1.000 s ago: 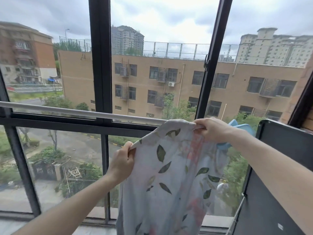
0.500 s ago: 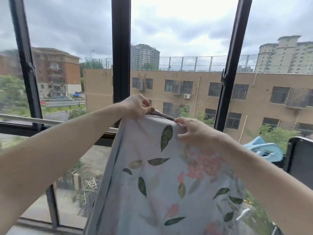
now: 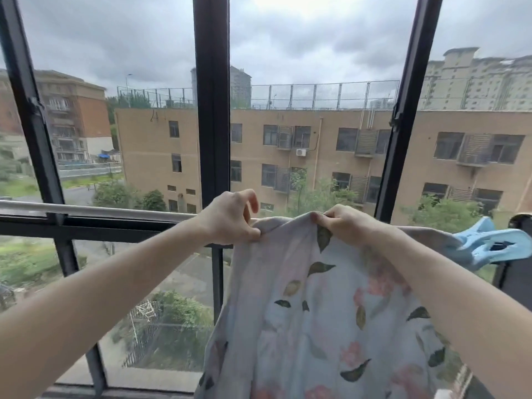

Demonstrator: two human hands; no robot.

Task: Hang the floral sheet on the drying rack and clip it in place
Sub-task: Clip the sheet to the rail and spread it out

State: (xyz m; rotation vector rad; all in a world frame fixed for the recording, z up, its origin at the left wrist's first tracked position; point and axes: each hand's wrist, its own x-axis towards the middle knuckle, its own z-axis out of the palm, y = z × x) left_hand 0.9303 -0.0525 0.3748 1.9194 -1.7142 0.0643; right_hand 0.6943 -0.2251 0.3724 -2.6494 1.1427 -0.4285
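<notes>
My left hand (image 3: pixel 230 217) and right hand (image 3: pixel 342 223) pinch the pale floral cotton sheet (image 3: pixel 311 312) by its top edge, to spread it along the silver metal rail (image 3: pixel 95 209).

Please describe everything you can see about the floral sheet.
The floral sheet is thin, pale blue-grey cloth printed with dark green leaves and pink flowers. It hangs down from the silver rail in front of the window, in loose folds. The left hand pinches its upper left edge, and the right hand grips the top fold. A light blue clip sits at its right end. Its lower part runs out of view.
</notes>
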